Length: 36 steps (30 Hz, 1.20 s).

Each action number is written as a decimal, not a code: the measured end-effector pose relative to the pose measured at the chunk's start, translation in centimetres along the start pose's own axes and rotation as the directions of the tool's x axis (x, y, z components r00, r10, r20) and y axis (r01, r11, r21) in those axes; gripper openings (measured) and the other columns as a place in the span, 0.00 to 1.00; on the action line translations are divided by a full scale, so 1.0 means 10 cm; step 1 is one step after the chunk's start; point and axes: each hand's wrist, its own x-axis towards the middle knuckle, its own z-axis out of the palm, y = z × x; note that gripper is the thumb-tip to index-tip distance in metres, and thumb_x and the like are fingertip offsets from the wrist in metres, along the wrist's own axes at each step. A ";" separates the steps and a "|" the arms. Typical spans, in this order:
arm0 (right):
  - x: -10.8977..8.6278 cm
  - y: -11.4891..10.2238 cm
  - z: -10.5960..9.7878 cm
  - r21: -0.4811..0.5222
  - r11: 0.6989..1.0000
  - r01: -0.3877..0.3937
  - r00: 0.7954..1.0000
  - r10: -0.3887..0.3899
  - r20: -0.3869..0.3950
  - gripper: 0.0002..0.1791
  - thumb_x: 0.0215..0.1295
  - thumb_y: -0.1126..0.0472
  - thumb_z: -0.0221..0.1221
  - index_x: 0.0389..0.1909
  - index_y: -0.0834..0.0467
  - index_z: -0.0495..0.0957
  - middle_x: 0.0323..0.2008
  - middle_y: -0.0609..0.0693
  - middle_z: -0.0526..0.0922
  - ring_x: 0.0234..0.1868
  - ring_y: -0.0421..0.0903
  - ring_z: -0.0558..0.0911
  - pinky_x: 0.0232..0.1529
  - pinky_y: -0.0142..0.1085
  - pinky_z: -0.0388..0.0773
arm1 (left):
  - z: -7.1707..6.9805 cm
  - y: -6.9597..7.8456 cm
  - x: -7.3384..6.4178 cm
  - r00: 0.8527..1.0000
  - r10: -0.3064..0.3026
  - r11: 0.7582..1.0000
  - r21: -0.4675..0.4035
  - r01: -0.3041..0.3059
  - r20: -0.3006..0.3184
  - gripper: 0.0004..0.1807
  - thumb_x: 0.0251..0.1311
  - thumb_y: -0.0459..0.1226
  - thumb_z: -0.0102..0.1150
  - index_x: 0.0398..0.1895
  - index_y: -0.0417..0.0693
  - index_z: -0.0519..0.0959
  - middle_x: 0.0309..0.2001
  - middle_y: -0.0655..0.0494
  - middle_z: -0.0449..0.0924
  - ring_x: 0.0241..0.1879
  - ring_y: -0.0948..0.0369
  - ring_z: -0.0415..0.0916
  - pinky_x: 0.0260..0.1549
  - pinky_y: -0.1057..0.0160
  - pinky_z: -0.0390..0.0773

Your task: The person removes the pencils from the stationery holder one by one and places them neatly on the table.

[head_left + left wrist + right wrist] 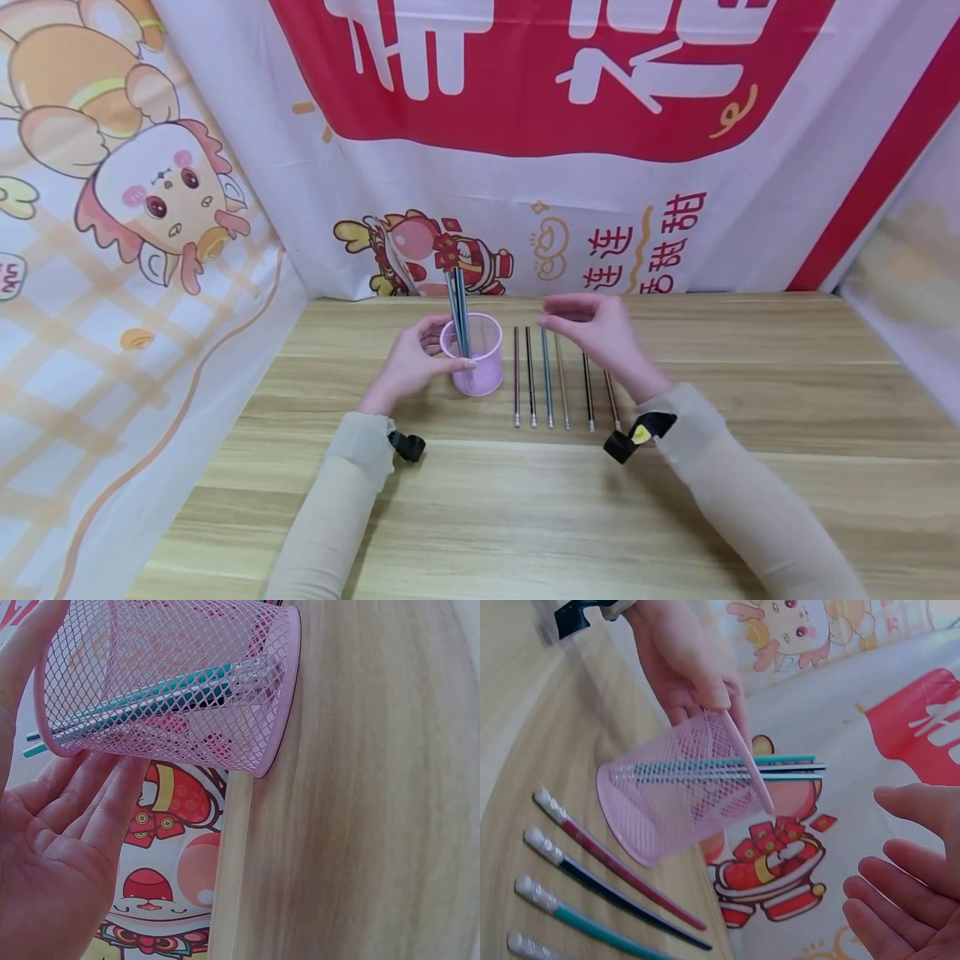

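A pink mesh pencil cup (489, 371) stands upright on the table, with several teal and dark pencils (460, 308) leaning inside it, eraser ends down. My left hand (408, 362) holds the cup near its rim, thumb on the near side and fingers around the far side. Above the back of a row of pencils, my right hand (600, 329) hovers with relaxed fingers and nothing between them. That row, right of the cup, includes a maroon pencil (517, 375), a black pencil (532, 379), a blue pencil (547, 379) and a tan pencil (562, 387), their white erasers towards me.
Two more dark pencils lie at the row's right end, one a black pencil (588, 396), the other partly covered by the right forearm. The wooden table (480, 517) ends at a printed cloth backdrop (420, 175) behind. Another printed cloth (120, 333) hangs at the left.
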 end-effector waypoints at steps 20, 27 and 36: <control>0.12 -0.10 0.59 0.022 0.999 0.024 0.998 -0.026 0.060 0.23 0.58 0.54 0.75 0.53 0.58 0.85 0.50 0.56 0.87 0.47 0.47 0.86 0.50 0.39 0.84 | 0.01 0.00 0.00 1.000 -0.004 1.000 -0.009 0.004 0.006 0.48 0.43 0.44 0.85 0.68 0.45 0.71 0.60 0.52 0.78 0.58 0.55 0.77 0.60 0.60 0.76; 0.27 -0.09 0.69 -0.032 0.999 0.030 0.998 -0.028 0.051 0.23 0.60 0.51 0.74 0.54 0.55 0.85 0.51 0.52 0.87 0.48 0.45 0.85 0.51 0.39 0.83 | 0.01 0.01 0.00 1.000 -0.010 1.000 -0.009 0.010 0.011 0.47 0.44 0.45 0.85 0.68 0.45 0.71 0.60 0.52 0.77 0.58 0.55 0.76 0.60 0.59 0.76; 0.48 -0.04 0.86 -0.062 0.998 -0.017 0.998 0.021 0.064 0.24 0.59 0.49 0.74 0.54 0.56 0.85 0.50 0.52 0.87 0.48 0.44 0.84 0.53 0.40 0.81 | 0.00 -0.01 0.01 1.000 0.004 1.000 -0.010 -0.004 0.010 0.46 0.45 0.45 0.84 0.68 0.45 0.71 0.59 0.52 0.77 0.58 0.56 0.77 0.60 0.59 0.76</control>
